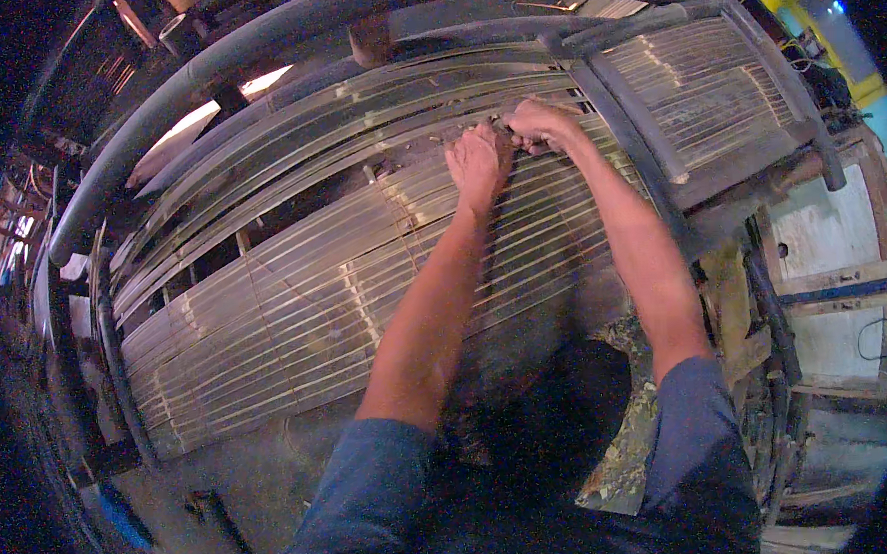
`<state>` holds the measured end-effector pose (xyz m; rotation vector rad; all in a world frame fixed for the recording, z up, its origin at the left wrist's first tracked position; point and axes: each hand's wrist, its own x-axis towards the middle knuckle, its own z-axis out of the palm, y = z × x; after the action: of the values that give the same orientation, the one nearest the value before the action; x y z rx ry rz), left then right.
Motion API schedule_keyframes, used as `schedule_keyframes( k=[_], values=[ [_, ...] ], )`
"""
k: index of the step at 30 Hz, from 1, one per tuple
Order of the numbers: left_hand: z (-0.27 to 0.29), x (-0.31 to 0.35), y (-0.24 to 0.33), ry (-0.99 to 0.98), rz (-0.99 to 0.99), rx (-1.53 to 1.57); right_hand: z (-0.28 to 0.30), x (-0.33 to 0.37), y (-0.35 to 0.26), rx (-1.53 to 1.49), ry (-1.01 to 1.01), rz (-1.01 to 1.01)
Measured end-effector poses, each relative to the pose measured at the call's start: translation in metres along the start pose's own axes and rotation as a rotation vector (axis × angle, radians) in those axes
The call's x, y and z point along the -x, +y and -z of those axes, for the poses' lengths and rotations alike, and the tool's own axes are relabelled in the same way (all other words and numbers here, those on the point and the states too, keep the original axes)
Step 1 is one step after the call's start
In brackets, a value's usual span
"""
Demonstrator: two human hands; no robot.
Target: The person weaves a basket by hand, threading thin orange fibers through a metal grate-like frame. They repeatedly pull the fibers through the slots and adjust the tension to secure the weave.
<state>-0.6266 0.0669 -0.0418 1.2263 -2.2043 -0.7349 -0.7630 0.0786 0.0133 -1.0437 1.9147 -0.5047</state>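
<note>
Both my arms reach out over a slatted bench top [296,293] made of thin, split bamboo-like strips. My left hand [480,162] rests at the far edge of the slats, its fingers bent and drawn together. Beside it, almost touching, is my right hand [544,126], with curled fingers pinched near the same spot. Between the two hands is something small and dark that I cannot make out. Dark crumbly bits [389,165] lie along the edge by my left hand. Thin cords [252,275] cross the strips in places.
A thick round pole [255,38] arches along the far side. A dark post [625,135] divides off another slatted panel [703,92] at the right. A worn pale cabinet-like piece [828,230] stands farther right. Long gaps [282,205] open between the far strips.
</note>
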Motion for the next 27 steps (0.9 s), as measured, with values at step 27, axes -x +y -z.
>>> schedule_keyframes(
  k=[27],
  values=[
    [0.009, -0.003, 0.006, 0.182, -0.059, 0.36, -0.017, -0.008, 0.067, -0.365, 0.338, 0.406]
  ],
)
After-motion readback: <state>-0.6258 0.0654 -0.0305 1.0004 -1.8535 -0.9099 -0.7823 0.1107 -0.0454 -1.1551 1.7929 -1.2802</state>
